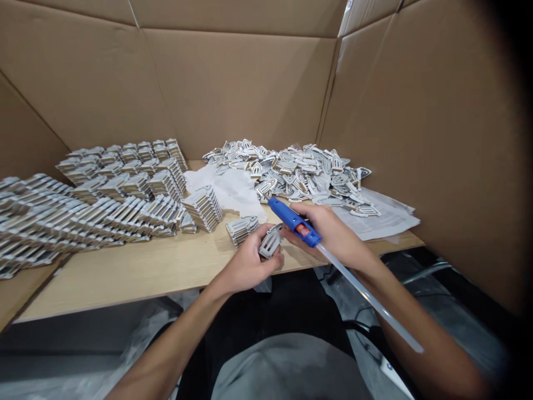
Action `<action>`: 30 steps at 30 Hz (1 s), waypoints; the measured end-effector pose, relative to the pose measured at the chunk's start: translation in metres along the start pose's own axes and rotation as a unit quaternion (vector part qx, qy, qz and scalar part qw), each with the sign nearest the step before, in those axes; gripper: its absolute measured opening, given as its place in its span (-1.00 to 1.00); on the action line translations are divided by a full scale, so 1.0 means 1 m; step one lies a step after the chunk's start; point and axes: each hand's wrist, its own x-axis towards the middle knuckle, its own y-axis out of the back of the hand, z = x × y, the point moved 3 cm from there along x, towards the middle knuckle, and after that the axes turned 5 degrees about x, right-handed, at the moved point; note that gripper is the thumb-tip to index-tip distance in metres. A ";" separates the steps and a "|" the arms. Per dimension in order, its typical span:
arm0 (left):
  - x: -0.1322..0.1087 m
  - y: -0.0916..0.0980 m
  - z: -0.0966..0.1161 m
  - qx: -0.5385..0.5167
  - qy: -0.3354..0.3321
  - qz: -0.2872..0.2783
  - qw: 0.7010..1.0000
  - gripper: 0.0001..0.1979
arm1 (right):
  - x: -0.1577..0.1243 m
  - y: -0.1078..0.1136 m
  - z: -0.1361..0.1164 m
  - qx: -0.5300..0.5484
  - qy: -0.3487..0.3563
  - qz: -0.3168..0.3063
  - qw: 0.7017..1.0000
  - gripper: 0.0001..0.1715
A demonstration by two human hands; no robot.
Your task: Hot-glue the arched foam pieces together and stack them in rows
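Note:
My left hand [250,264] grips a small white-grey arched piece [271,241] with slots in it, held over the table's front edge. In my right hand [328,228] is a blue glue gun [293,221], its tip pointing up and left. A long translucent glue stick [370,297] sticks out of its back end toward my right forearm. The fingertips of my right hand are close beside the arched piece; whether they touch it I cannot tell. Just behind my left hand stands a short stack of similar pieces [241,229].
Many neat stacks of arched pieces [125,186] fill the table's left side. A loose heap of them [300,166] lies on white paper [387,214] at the back right. Cardboard walls [241,83] enclose the wooden table [158,266]. Cables and plastic sheeting lie below.

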 end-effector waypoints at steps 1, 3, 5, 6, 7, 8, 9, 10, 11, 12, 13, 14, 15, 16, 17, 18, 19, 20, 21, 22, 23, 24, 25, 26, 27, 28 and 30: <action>0.001 0.000 0.000 0.007 -0.002 0.004 1.000 -0.63 | 0.000 -0.001 -0.001 -0.002 0.004 -0.005 1.000 -0.86; 0.001 0.000 0.000 0.019 -0.004 0.009 1.000 -0.61 | 0.001 -0.004 -0.003 -0.006 0.007 -0.011 1.000 -0.85; 0.002 0.000 -0.001 0.021 -0.004 0.014 1.000 -0.60 | 0.001 -0.006 -0.003 -0.016 0.008 -0.008 1.000 -0.83; 0.002 0.000 -0.001 0.018 -0.003 0.016 1.000 -0.61 | 0.001 -0.007 -0.003 -0.021 0.009 -0.008 1.000 -0.83; 0.002 0.000 -0.002 0.013 -0.003 0.018 1.000 -0.62 | 0.001 -0.008 -0.004 -0.025 0.011 -0.007 1.000 -0.82; 0.003 0.000 -0.003 0.008 -0.005 0.022 1.000 -0.65 | 0.001 -0.009 -0.005 -0.029 0.013 -0.007 0.999 -0.81; 0.003 0.000 -0.004 0.003 -0.007 0.024 1.000 -0.67 | 0.001 -0.010 -0.006 -0.035 0.014 -0.007 0.999 -0.79; 0.003 0.000 -0.005 -0.004 -0.008 0.027 1.000 -0.69 | 0.000 -0.011 -0.007 -0.042 0.015 -0.006 0.999 -0.78; 0.003 0.000 -0.007 -0.015 -0.006 0.028 0.999 -0.71 | 0.000 -0.012 -0.009 -0.050 0.017 -0.003 0.999 -0.76; 0.003 -0.001 -0.008 -0.031 -0.001 0.028 0.999 -0.74 | 0.001 -0.013 -0.010 -0.058 0.021 0.003 0.998 -0.75; 0.003 -0.002 -0.010 -0.051 0.007 0.026 0.998 -0.76 | 0.001 -0.015 -0.012 -0.065 0.028 0.011 0.997 -0.74; 0.003 -0.002 -0.012 -0.071 0.016 0.025 0.997 -0.77 | 0.002 -0.016 -0.013 -0.071 0.037 0.021 0.997 -0.74; 0.003 -0.003 -0.012 -0.090 0.025 0.023 0.995 -0.76 | 0.002 -0.017 -0.013 -0.077 0.045 0.031 0.996 -0.74; 0.002 -0.004 -0.013 -0.107 0.033 0.019 0.993 -0.73 | 0.003 -0.017 -0.013 -0.083 0.051 0.040 0.994 -0.75; 0.002 -0.005 -0.012 -0.123 0.042 0.016 0.991 -0.71 | 0.004 -0.017 -0.012 -0.087 0.054 0.049 0.994 -0.75; 0.001 -0.005 -0.011 -0.136 0.051 0.015 0.989 -0.68 | 0.005 -0.015 -0.011 -0.087 0.053 0.056 0.993 -0.77; 0.001 -0.005 -0.010 -0.146 0.060 0.018 0.987 -0.66 | 0.005 -0.013 -0.009 -0.079 0.049 0.057 0.994 -0.78; 0.001 -0.005 -0.009 -0.152 0.067 0.024 0.986 -0.64 | 0.005 -0.009 -0.006 -0.064 0.040 0.052 0.996 -0.81; 0.000 -0.005 -0.008 -0.153 0.069 0.031 0.985 -0.63 | 0.005 -0.005 -0.003 -0.043 0.026 0.040 0.998 -0.83; 0.000 -0.004 -0.006 -0.153 0.068 0.039 0.985 -0.64 | 0.005 0.000 -0.001 -0.019 0.010 0.027 0.999 -0.83; 0.000 -0.003 -0.005 -0.153 0.064 0.044 0.985 -0.66 | 0.003 0.006 0.002 0.004 -0.009 0.013 1.000 -0.81; 0.001 -0.003 -0.004 -0.156 0.060 0.046 0.985 -0.69 | 0.002 0.012 0.005 0.019 -0.029 0.003 0.999 -0.76; 0.001 -0.003 -0.003 -0.164 0.059 0.046 0.984 -0.71 | 0.000 0.018 0.007 0.027 -0.047 -0.002 0.999 -0.73; 0.001 -0.003 -0.003 -0.173 0.061 0.045 0.982 -0.72 | -0.002 0.023 0.009 0.028 -0.066 -0.012 0.997 -0.70; 0.002 -0.003 -0.003 -0.181 0.064 0.045 0.980 -0.72 | -0.004 0.028 0.010 0.027 -0.083 -0.023 0.996 -0.68; 0.002 -0.003 -0.003 -0.187 0.067 0.045 0.979 -0.72 | -0.006 0.031 0.012 0.023 -0.099 -0.037 0.994 -0.66; 0.003 -0.003 -0.004 -0.192 0.070 0.046 0.978 -0.72 | -0.008 0.035 0.013 0.009 -0.114 -0.061 0.992 -0.59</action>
